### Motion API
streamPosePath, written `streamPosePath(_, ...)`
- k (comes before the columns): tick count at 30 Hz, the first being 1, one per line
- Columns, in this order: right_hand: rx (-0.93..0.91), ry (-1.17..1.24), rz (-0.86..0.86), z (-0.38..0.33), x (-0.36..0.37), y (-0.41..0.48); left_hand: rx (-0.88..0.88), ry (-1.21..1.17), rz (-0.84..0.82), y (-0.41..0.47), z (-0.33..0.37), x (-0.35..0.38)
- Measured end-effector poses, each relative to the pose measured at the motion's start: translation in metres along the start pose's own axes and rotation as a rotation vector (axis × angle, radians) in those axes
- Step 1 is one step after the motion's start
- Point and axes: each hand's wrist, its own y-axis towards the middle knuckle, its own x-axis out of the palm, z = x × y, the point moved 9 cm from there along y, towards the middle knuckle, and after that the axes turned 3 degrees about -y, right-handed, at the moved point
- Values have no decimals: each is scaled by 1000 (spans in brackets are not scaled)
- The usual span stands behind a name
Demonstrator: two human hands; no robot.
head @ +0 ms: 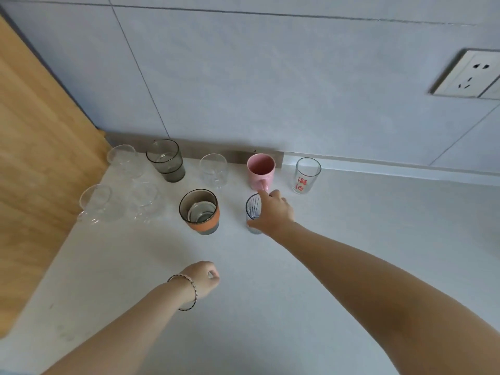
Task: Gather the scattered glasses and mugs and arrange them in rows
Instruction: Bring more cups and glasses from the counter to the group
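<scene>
The right grip (pixel 274 212) is clasping a striped glass (pixel 253 211), standing upright (mouth up) near the rear edge of the worktop (pixel 270 307), just before the pink mug (pixel 260 169); the left grip (pixel 203 277) is lying curled, empty.

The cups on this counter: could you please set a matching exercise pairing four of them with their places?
1 pink mug
2 red-lettered glass
3 striped glass
4 smoky grey glass

A gripped by the right hand
B farthest right of all
C back row, between two clear glasses
D directly behind the striped glass

Pairs: 1-D, 2-B, 3-A, 4-C.
</scene>
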Motion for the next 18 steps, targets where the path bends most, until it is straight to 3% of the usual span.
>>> streamPosePath(10,9,180,-47,26,21,-17,28,-3,-54,6,15,14)
streamPosePath(15,64,94,-309,110,50,-67,104,85,-84,11,64,36)
streamPosePath(18,134,63,-376,179,47,-101,157,159,-91,14,109,56)
